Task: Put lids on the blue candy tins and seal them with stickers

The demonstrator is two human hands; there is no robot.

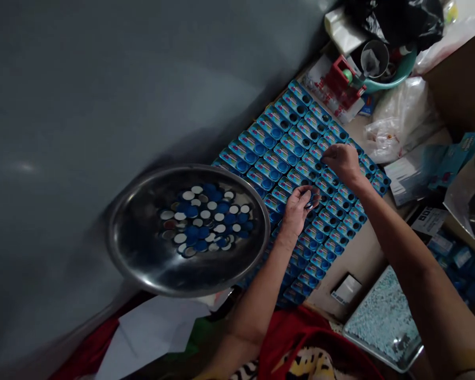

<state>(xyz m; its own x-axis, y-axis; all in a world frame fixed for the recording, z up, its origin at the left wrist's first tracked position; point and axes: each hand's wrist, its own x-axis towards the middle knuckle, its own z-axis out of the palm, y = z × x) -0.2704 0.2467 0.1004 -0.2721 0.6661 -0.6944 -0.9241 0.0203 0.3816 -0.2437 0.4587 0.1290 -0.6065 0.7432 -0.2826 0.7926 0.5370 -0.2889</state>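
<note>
Holds a blue disc [309, 199] in the left hand [298, 210], with fingers curled around it, palm up, perhaps to make it easy to pick from. Bunches the fingers of the right hand [342, 162] narrow, just ahead and to the right of the left fingers; cannot tell whether gripping anything.

Has blue packs [259, 138] beneath both sets of fingers, laid in tight slanting rows on the worktop [338, 272], seemingly to leave all the round spots [250, 157] exposed and reachable.

Has a metal bowl [138, 243] to the left of the left fingers, likely placed there for a short reach, with loose discs [200, 221] inside, some white side up, some blue.

Beyond the right fingers, has a red dispenser [342, 87] and a teal basin [406, 71], apparently pushed outward to free room. Behind the right fingers, well apart, has a tray [404, 353] of pale blue pieces [391, 306], probably set aside.
</note>
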